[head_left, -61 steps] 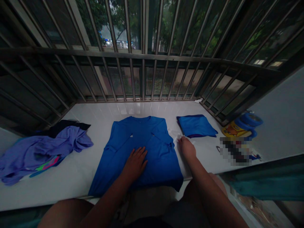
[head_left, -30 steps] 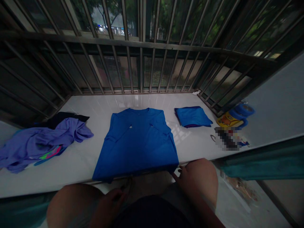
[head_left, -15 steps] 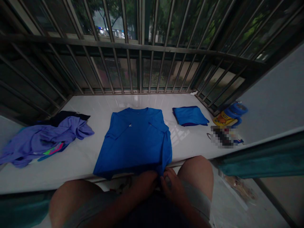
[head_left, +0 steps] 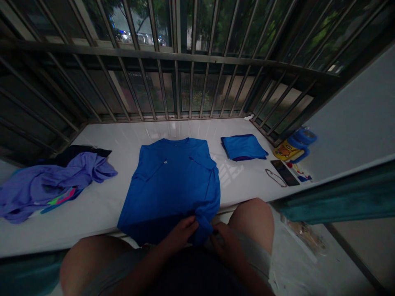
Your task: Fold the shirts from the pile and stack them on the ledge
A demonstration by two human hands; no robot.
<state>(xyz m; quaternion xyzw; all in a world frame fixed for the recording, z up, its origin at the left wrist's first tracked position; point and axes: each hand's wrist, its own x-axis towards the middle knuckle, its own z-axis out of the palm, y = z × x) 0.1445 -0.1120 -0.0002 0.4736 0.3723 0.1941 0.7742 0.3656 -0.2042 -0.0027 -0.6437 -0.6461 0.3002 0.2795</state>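
A blue T-shirt [head_left: 173,181] lies spread on the white window ledge [head_left: 129,139], its collar toward the window and its sleeves folded in over the body. The hem hangs over the front edge toward me. My left hand [head_left: 185,230] pinches the shirt near its lower right part. At the hem's right corner, my right hand [head_left: 222,236] is closed on the cloth, with fingertips partly hidden in shadow. Between the two hands the fabric is bunched and lifted.
Folded blue clothing [head_left: 245,147] rests right of the shirt. Beyond it are a blue-and-yellow bottle [head_left: 291,148], a phone [head_left: 284,172] and a thin cord loop [head_left: 275,177]. Crumpled purple clothing [head_left: 68,176] lies at left. Metal bars [head_left: 175,88] line the window.
My left hand has moved up and slightly left onto the shirt's lower part. The right hem corner is now more bunched between my hands. The view has shifted slightly.
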